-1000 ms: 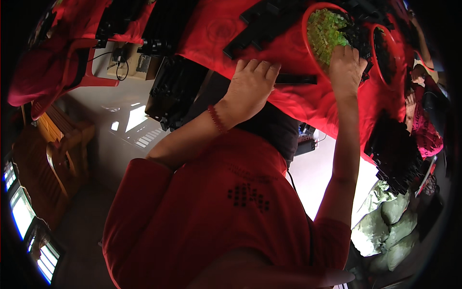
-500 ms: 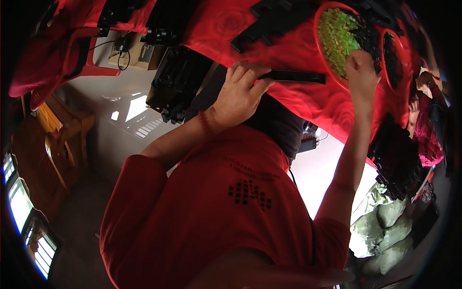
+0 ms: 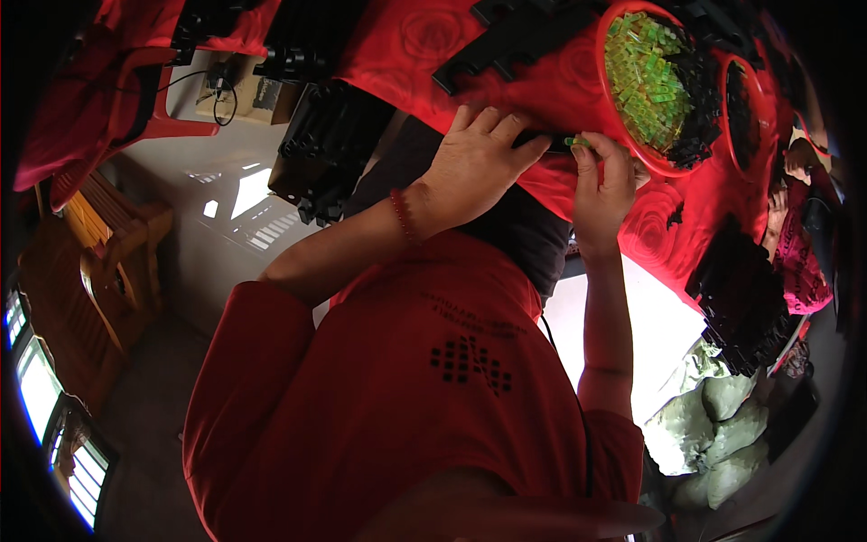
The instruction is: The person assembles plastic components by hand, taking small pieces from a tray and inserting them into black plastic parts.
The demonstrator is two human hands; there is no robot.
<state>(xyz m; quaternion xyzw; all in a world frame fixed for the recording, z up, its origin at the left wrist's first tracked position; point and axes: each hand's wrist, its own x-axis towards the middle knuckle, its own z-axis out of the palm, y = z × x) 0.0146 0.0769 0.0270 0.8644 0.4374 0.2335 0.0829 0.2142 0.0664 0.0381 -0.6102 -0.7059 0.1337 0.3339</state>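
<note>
Both hands (image 3: 542, 167) have met on the black strip (image 3: 548, 140); right pinches a green piece (image 3: 578, 142)

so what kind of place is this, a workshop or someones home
Most likely a small hand-assembly workshop. A red bowl holds heaps of small green plastic pieces, black plastic parts are stacked on the red-clothed table, and both hands, left and right, fit a piece together.
</note>
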